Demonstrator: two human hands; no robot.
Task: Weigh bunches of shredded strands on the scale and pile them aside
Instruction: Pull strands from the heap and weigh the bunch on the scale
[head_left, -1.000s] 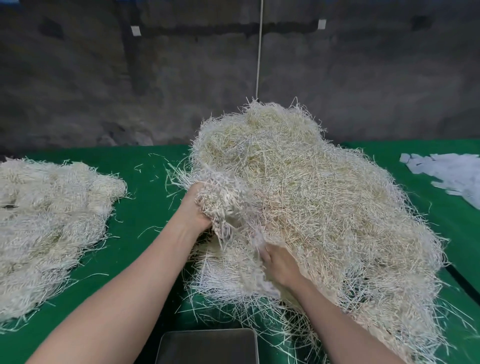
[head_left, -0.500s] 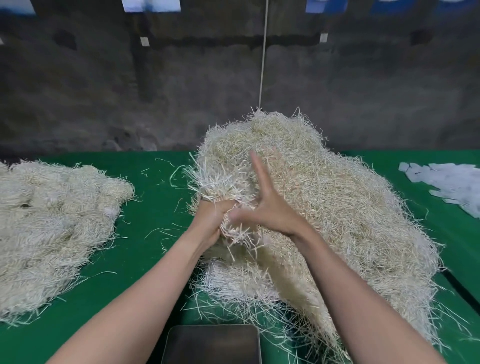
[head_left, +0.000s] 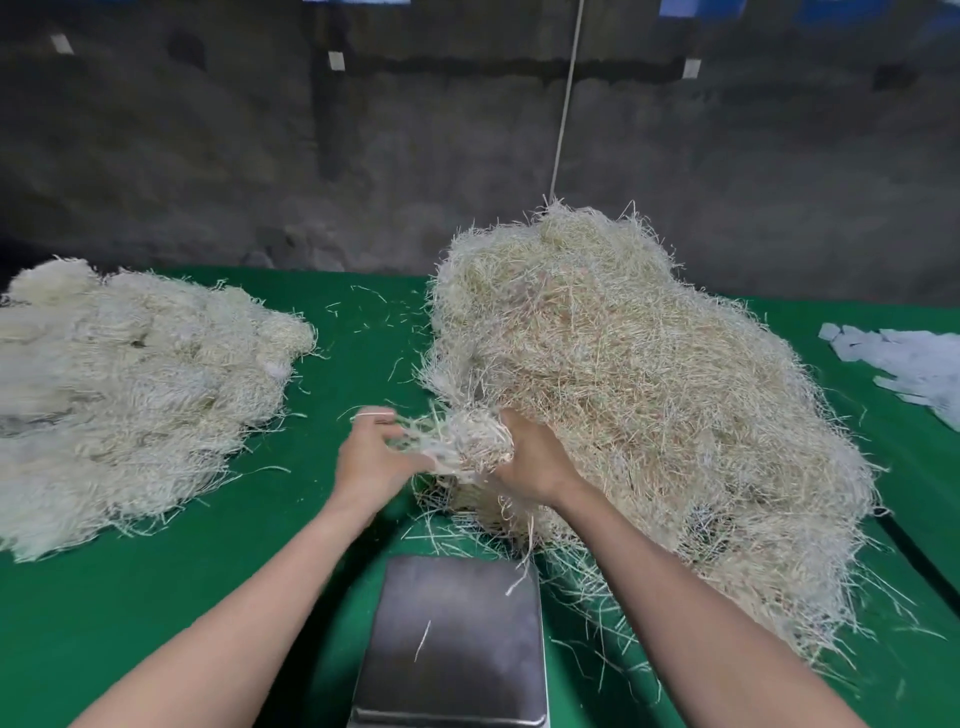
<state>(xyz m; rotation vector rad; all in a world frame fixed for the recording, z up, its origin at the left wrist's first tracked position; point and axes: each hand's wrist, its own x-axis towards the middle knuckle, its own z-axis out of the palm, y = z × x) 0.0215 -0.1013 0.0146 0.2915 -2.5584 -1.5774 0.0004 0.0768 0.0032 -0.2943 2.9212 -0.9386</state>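
I'm holding the bunch (head_left: 462, 441) crosswise, left grip (head_left: 374, 457) pinching its loose ends, right grip (head_left: 535, 462) curling round it; the scale (head_left: 457, 639) is lying nearer me, between both.

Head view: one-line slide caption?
Left hand and right hand hold a small bunch of pale shredded strands beside the large straw-coloured heap, beyond the metal scale pan.

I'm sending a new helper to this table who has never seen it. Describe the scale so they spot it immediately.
On the green table, find the tall tan heap on the right. At its near left foot, by the table's near edge, lies the scale. It is the only flat, dark, shiny metal square there, amid fluffy shredded strands.
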